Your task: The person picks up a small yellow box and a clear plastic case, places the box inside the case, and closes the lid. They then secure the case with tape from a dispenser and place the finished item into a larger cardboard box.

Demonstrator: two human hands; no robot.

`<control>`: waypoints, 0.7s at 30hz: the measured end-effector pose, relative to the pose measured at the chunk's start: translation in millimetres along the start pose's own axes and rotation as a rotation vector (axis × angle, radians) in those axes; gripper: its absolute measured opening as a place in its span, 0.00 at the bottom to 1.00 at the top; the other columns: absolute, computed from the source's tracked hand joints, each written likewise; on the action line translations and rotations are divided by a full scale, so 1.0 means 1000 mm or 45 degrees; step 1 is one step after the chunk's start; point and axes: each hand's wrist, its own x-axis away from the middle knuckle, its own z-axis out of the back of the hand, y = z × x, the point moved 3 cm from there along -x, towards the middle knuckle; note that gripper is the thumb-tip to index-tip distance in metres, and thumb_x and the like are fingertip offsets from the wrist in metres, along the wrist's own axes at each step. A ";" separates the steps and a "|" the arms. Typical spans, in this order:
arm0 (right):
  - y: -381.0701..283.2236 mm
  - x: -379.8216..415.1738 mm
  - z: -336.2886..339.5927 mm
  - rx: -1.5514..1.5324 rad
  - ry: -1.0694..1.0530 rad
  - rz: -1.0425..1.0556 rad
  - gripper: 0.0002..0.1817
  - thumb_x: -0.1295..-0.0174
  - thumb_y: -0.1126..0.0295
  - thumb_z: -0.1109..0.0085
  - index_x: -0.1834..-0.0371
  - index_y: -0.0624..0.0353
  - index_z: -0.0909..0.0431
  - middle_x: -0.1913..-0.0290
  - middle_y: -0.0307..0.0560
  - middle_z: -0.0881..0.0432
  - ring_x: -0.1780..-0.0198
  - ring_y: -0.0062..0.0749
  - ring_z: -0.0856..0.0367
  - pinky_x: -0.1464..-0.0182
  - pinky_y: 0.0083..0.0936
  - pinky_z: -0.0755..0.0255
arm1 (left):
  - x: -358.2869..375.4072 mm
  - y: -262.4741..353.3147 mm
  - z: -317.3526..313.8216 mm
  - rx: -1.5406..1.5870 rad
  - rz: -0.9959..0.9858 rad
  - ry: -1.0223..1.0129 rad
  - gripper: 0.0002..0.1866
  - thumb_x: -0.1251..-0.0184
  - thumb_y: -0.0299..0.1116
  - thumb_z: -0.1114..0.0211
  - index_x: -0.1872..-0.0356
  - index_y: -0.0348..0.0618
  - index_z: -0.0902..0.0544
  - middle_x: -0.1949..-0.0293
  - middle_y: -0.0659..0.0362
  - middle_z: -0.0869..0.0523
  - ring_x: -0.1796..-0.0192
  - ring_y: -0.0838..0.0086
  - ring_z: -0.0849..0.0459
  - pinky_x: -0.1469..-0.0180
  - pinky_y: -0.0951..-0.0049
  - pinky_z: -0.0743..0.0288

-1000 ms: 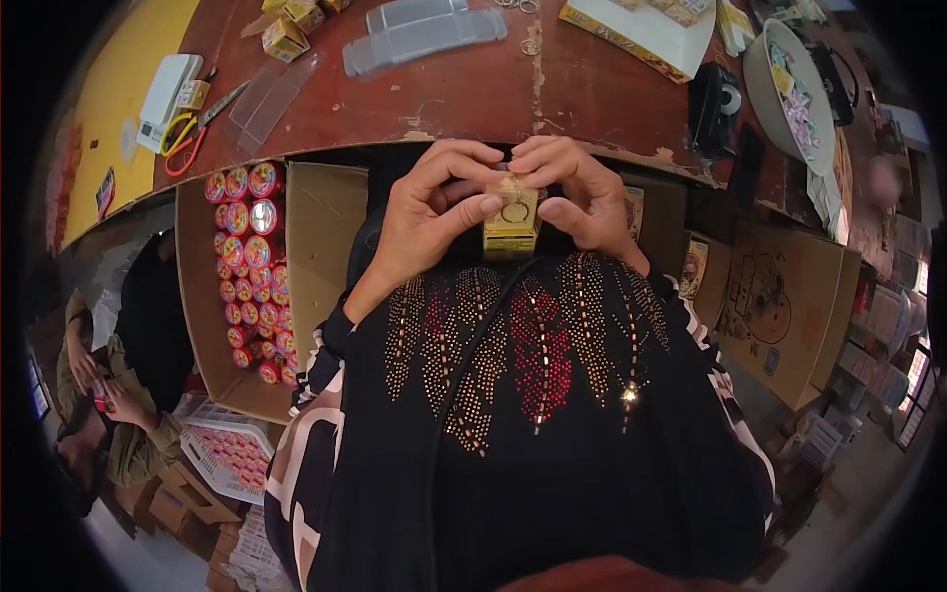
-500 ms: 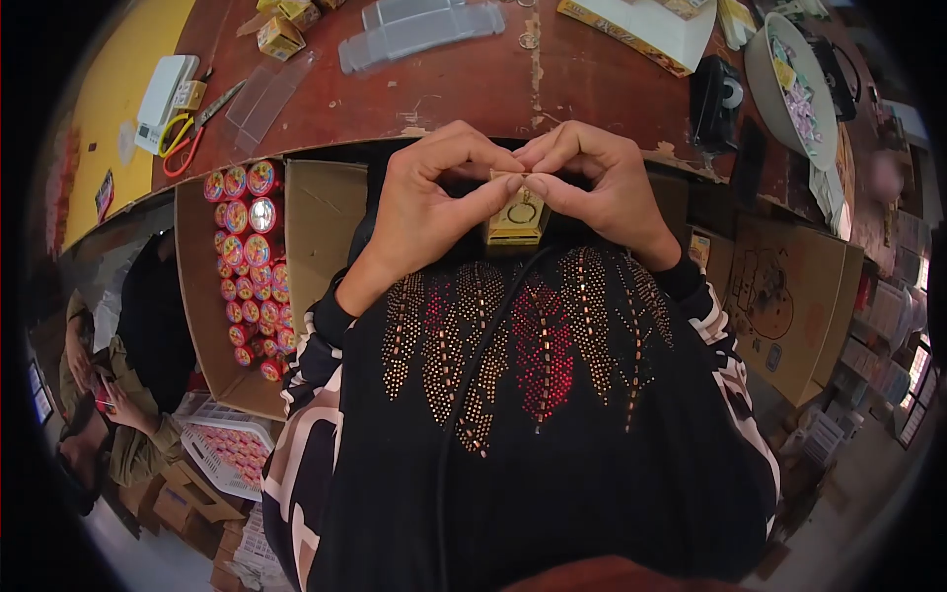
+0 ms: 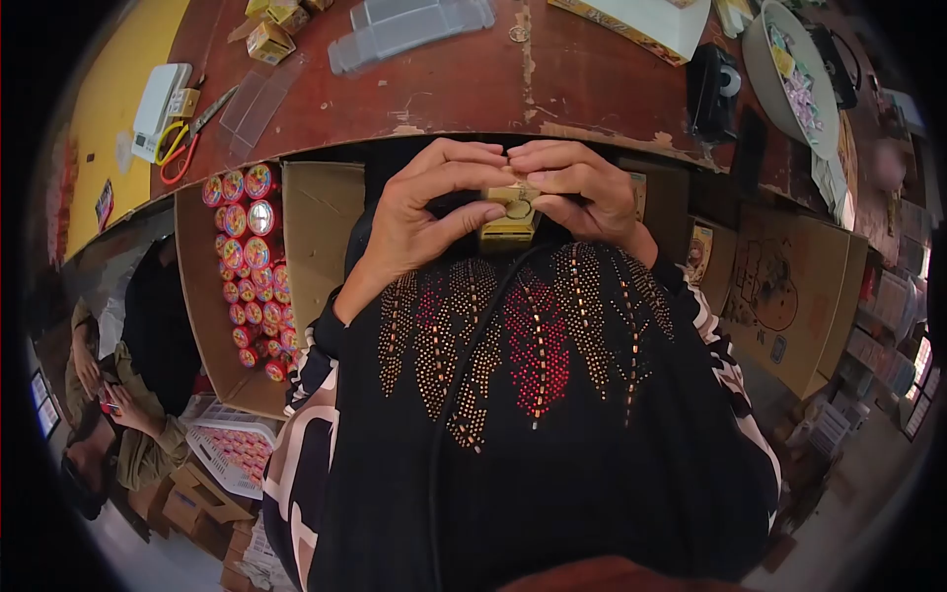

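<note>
Our left hand (image 3: pixel 424 212) and right hand (image 3: pixel 582 192) meet just below the counter (image 3: pixel 473 84) edge, both clamped on a small yellow box (image 3: pixel 511 212). The left thumb presses the box's near face from 9 o'clock; the left fingers curl over its top. The right fingers fold over the top from 3 o'clock, fingertips touching those of the left hand. A ring-shaped mark shows on the box's near face. The box is held upright, against the chest, above the beaded black top (image 3: pixel 533 395).

At 9 o'clock of the hands, below the counter edge, an open carton (image 3: pixel 316 227) holds red round tins (image 3: pixel 252 266) packed along its left wall. At 3 o'clock, flat brown cartons (image 3: pixel 789 296) lean beside our right arm.

On the counter at 12 o'clock lie clear plastic trays (image 3: pixel 409 30). At 10 o'clock lie scissors (image 3: pixel 192 138) beside a white device (image 3: pixel 160 109), and further up, more yellow boxes (image 3: pixel 271 30). At 2 o'clock stands a black tape dispenser (image 3: pixel 712 94), and beyond it a bowl (image 3: pixel 760 74) of small packets.

At 8 o'clock, well apart, another person (image 3: pixel 118 414) sits low beside a white basket (image 3: pixel 232 454).
</note>
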 end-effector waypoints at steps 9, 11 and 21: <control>-0.034 -0.004 0.061 0.449 0.353 -0.309 0.11 0.39 0.73 0.32 0.53 0.60 0.16 0.49 0.49 0.17 0.52 0.31 0.17 0.51 0.27 0.23 | 0.003 -0.003 -0.004 0.646 0.333 0.039 0.15 0.39 0.11 0.35 0.52 0.34 0.19 0.33 0.47 0.28 0.37 0.67 0.22 0.38 0.67 0.22; -0.021 0.018 0.129 0.428 0.989 -0.605 0.09 0.36 0.71 0.35 0.55 0.63 0.16 0.54 0.46 0.15 0.56 0.26 0.18 0.54 0.23 0.25 | -0.002 0.000 -0.002 0.652 0.343 0.044 0.14 0.39 0.11 0.36 0.52 0.34 0.19 0.33 0.46 0.28 0.38 0.68 0.21 0.38 0.68 0.22; 0.036 0.078 0.234 0.415 0.842 -1.278 0.12 0.35 0.66 0.34 0.61 0.66 0.14 0.62 0.40 0.14 0.58 0.22 0.19 0.53 0.21 0.28 | -0.028 0.003 0.001 0.525 0.177 0.067 0.13 0.37 0.14 0.35 0.52 0.34 0.19 0.33 0.45 0.29 0.37 0.67 0.22 0.37 0.68 0.23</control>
